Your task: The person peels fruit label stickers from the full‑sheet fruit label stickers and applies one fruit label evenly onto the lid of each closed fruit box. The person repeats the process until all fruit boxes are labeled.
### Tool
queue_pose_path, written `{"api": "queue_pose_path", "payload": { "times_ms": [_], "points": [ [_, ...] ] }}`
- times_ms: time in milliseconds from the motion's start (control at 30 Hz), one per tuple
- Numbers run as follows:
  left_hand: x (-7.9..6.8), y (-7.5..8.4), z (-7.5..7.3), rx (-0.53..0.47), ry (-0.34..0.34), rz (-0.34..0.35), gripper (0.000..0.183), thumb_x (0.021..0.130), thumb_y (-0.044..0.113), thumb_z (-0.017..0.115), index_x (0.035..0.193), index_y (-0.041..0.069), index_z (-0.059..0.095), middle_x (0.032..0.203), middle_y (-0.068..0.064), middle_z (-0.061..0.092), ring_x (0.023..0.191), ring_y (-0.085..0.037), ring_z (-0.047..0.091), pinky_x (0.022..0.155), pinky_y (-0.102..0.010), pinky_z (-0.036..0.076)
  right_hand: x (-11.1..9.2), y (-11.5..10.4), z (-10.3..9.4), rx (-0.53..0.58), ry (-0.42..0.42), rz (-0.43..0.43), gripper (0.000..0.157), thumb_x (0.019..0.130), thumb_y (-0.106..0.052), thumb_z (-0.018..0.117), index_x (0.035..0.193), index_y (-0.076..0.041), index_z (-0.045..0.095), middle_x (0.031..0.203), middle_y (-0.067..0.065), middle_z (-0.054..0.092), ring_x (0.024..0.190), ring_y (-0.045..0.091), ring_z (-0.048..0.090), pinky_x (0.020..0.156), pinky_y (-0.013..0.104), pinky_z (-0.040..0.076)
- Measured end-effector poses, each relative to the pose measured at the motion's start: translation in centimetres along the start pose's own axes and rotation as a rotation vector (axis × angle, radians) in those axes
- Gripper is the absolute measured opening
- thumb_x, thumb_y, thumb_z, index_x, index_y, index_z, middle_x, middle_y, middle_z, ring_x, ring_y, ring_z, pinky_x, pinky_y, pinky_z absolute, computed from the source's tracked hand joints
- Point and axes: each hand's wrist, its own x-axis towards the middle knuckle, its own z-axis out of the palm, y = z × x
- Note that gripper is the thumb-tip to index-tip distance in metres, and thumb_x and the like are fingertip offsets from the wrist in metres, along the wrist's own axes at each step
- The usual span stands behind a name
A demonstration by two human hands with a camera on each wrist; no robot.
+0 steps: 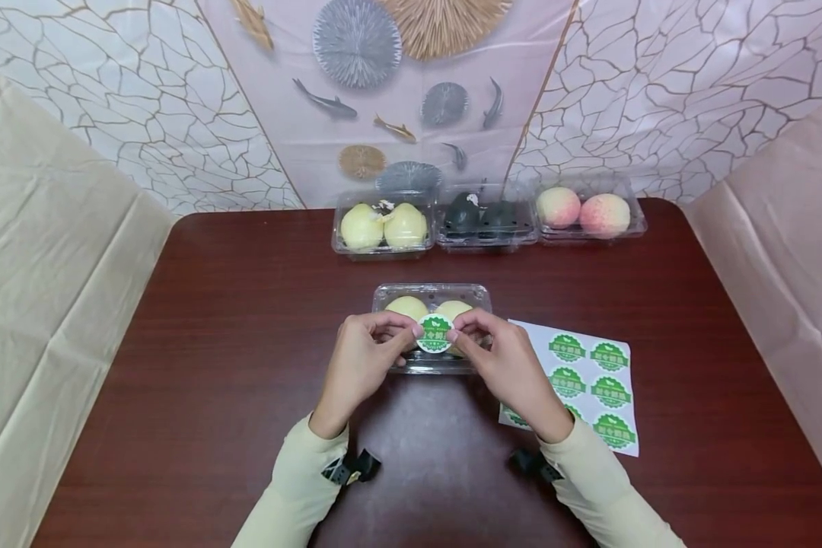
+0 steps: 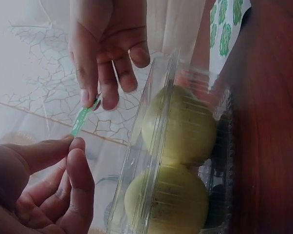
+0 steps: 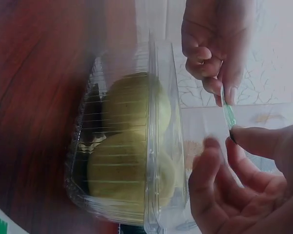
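Pale sleeves [image 1: 294, 479] reach up from the bottom of the head view, with a small black device [image 1: 349, 468] at each wrist. Beneath them spreads the dark red-brown table [image 1: 240, 327]. Along its far edge stand three clear boxes side by side: a yellow-fruit box [image 1: 383, 249], a dark-fruit box [image 1: 486, 242] and a peach box [image 1: 628, 199], probably set back to leave the near side free for handwork. A white sheet [image 1: 589, 367] of round green labels lies slightly askew, partly under the right forearm, presumably there to be within easy reach. Just beyond the hands sits the front box [image 1: 431, 289], apparently closed, holding two yellow fruits [image 1: 407, 306]; its central place likely suits both hands equally.

Left hand [image 1: 364, 358] and right hand [image 1: 510, 369] each pinch an edge of one round green sticker [image 1: 434, 333] between thumb and forefinger, the other fingers loosely bent. Gripping only opposite rims seems meant to keep the disc flat and its face uncovered. It lies directly between the hands; the wrist views show it nearly edge-on, above the front box's lid and apart from it.
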Motion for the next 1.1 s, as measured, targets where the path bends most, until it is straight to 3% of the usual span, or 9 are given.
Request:
{"api": "queue_pose_path", "payload": {
  "times_ms": [167,267,467,733,967,1100],
  "points": [
    [0.5,0.1,0.0,0.065,0.016,-0.017,0.009,0.094,0.015,0.081,0.099,0.007,0.081,0.078,-0.003,0.077,0.057,-0.019,0.069,0.054,-0.031,0.059,0.6,0.1,0.1,-0.025,-0.022,0.005,0.005,0.101,-0.012,0.073,0.104,-0.009,0.074,0.087,0.002,0.070,0.080,0.017,0.062,0.074,0.034,0.051],
    [0.7,0.0,0.0,0.132,0.030,-0.025,0.009,0.094,0.018,0.082,0.096,0.010,0.081,0.077,0.001,0.076,0.057,-0.019,0.070,0.053,-0.032,0.059,0.9,0.3,0.1,-0.039,-0.024,0.003,0.006,0.102,-0.011,0.071,0.104,-0.008,0.076,0.087,0.002,0.073,0.079,0.015,0.063,0.073,0.033,0.050],
    [1.4,-0.3,0.0,0.271,0.060,-0.002,0.008,0.094,0.023,0.082,0.093,0.016,0.082,0.077,0.008,0.076,0.063,-0.009,0.070,0.062,-0.029,0.055,1.5,0.3,0.1,-0.136,-0.009,0.000,0.010,0.102,-0.011,0.067,0.101,-0.008,0.077,0.083,0.001,0.071,0.069,0.015,0.056,0.067,0.031,0.046],
    [2.3,-0.2,0.2,0.071,-0.021,-0.044,0.007,0.098,0.012,0.076,0.098,0.006,0.080,0.083,-0.005,0.079,0.060,-0.020,0.070,0.053,-0.030,0.057,2.0,0.1,0.1,-0.154,0.008,0.000,0.009,0.102,-0.015,0.068,0.102,-0.008,0.075,0.086,0.003,0.067,0.069,0.016,0.055,0.065,0.034,0.047],
    [2.0,0.0,0.5,0.346,0.063,-0.011,0.008,0.092,0.023,0.079,0.085,0.024,0.083,0.070,0.016,0.073,0.065,-0.005,0.065,0.063,-0.032,0.048,2.2,0.3,0.0,-0.256,-0.043,0.013,0.012,0.100,-0.010,0.065,0.096,-0.009,0.077,0.077,-0.001,0.069,0.060,0.013,0.052,0.059,0.032,0.043],
    [2.0,-0.2,0.6,0.400,0.064,-0.030,0.009,0.092,0.024,0.080,0.084,0.025,0.083,0.068,0.018,0.072,0.064,-0.004,0.063,0.065,-0.033,0.047,2.3,0.4,0.1,-0.277,-0.077,0.025,0.012,0.100,-0.011,0.066,0.095,-0.010,0.077,0.076,-0.003,0.069,0.057,0.012,0.050,0.056,0.031,0.040]
  ]
}}
